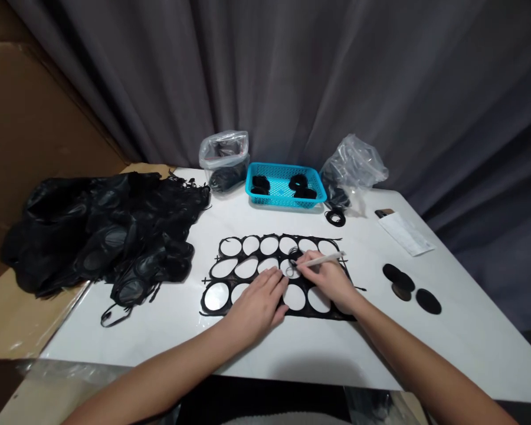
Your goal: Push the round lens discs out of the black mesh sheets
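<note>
A black sheet (255, 282) with rows of large round holes lies flat on the white table (287, 354). My left hand (259, 301) rests palm down on its middle, fingers stretched out over the lower and middle rows. My right hand (327, 277) grips a slim white pen-like tool (325, 259), its tip pointing left at a hole in the middle row. Beside that tip is a small tangle of thin black strands (294, 254); whether my fingers touch it I cannot tell.
On the left lies a big heap of black material (115, 236). Along the back stand a clear bag (224, 159), a blue basket (287, 203) with black rings and another bag (358, 162). Black discs (429, 301) and a white paper (406, 234) lie right.
</note>
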Demonstrator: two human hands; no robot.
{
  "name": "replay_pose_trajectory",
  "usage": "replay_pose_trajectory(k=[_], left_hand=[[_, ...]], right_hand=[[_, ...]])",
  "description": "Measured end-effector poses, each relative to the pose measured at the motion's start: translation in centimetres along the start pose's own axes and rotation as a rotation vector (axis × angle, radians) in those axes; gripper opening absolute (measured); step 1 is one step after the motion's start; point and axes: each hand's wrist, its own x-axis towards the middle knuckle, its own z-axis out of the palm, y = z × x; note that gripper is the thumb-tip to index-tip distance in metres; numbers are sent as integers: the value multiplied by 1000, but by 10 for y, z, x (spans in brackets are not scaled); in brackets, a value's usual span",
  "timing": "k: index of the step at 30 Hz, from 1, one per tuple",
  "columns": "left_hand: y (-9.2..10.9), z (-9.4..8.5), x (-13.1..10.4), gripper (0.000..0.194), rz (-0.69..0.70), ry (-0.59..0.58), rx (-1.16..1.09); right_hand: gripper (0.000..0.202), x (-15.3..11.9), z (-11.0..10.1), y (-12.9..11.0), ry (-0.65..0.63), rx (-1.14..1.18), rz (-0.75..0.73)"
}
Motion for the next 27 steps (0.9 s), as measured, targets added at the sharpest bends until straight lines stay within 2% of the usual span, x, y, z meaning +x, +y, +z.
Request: replay_pose_trajectory(k=[4, 9, 10, 15, 27], left_hand=[[3, 11, 3, 51, 27, -36, 44], [3, 10, 0, 48, 32, -27, 37], [3, 9, 0, 47, 29, -29, 41], [3, 11, 2, 49, 34, -34, 57], [2, 14, 1, 51, 31, -36, 59]], right_hand=[[16, -14, 17, -1, -37, 104, 7], [19, -8, 11, 1, 139, 169, 138], [19, -7, 9, 0, 141, 161, 146], [12, -9, 9, -1, -59, 112, 45], [16, -13, 14, -1, -55, 24, -53]])
